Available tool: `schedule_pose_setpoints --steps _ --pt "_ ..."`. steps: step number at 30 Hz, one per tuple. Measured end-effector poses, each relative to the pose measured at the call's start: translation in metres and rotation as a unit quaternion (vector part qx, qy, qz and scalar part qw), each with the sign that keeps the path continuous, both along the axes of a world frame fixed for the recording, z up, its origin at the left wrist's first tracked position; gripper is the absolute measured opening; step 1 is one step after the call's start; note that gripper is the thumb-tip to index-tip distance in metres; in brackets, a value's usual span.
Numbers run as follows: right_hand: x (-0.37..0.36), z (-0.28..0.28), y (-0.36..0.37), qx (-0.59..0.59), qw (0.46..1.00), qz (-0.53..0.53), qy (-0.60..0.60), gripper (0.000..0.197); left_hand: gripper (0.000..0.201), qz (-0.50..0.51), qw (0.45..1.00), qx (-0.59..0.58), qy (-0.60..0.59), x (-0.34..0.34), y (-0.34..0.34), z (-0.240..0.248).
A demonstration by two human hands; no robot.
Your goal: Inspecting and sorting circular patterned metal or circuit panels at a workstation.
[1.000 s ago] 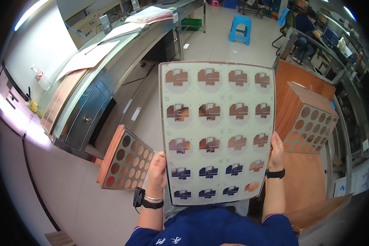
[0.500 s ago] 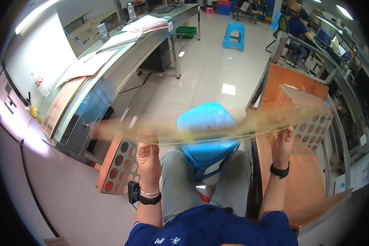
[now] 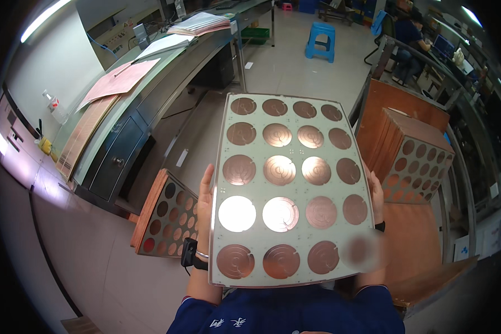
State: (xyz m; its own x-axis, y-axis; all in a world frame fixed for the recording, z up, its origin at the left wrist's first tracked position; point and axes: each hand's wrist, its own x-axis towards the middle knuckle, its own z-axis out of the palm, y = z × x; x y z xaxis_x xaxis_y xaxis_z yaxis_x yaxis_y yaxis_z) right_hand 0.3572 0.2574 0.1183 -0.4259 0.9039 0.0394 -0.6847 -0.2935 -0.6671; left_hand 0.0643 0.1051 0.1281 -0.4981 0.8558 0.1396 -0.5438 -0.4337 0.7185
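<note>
A large pale grey-green circuit board panel [image 3: 300, 153] with rows of round copper discs faces me, raised upright in front of my chest and lap. Its left edge is held by my left hand [image 3: 205, 195], one finger pointing up beside the edge and the rest partly behind the panel. My right hand [image 3: 376, 195] grips the opposite edge, its fingers mostly hidden behind the sheet. Bright light glares off some of the discs. The lower right corner looks blurred.
A stack of similar panels [image 3: 420, 164] stands on a wooden-boarded rack [image 3: 409, 239] at right. More panels [image 3: 170, 222] lean low at left, beside a glass-topped desk [image 3: 150, 92] with papers. A blue stool [image 3: 321, 42] stands farther off; a person [image 3: 409, 39] sits at far right.
The panel, edge-on and smeared by motion before, is turned with its disc-covered face toward me. Both hands have shifted to its left and right sides. It now hides the near blue stool and my legs.
</note>
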Motion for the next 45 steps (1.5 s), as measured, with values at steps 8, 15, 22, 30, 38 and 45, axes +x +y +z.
schedule_pose_setpoints --steps 8,15,22,30,38,45 --pt "-0.006 -0.048 0.009 -0.056 0.995 0.054 -0.066 0.033 0.051 -0.025 0.999 -0.016 -0.022 -0.017 -0.019 -0.052" --pt "-0.028 -0.051 -0.003 0.043 0.995 -0.086 -0.040 0.036 0.047 -0.050 0.972 0.004 -0.228 0.007 -0.031 -0.071" --pt "-0.025 -0.060 -0.030 0.070 0.994 -0.041 -0.077 0.040 0.040 -0.005 0.994 -0.048 -0.094 0.016 -0.021 -0.086" --pt "0.060 -0.052 -0.012 0.038 0.969 -0.243 0.026 0.042 0.031 0.011 0.992 -0.085 -0.092 -0.018 -0.038 -0.101" --pt "0.076 -0.052 -0.032 0.014 0.954 -0.253 -0.159 0.039 0.025 0.051 0.988 -0.136 -0.059 -0.037 -0.045 -0.105" --pt "0.059 -0.037 -0.037 -0.014 0.945 -0.249 -0.210 0.039 0.024 0.061 0.980 -0.184 -0.035 -0.041 -0.050 -0.109"
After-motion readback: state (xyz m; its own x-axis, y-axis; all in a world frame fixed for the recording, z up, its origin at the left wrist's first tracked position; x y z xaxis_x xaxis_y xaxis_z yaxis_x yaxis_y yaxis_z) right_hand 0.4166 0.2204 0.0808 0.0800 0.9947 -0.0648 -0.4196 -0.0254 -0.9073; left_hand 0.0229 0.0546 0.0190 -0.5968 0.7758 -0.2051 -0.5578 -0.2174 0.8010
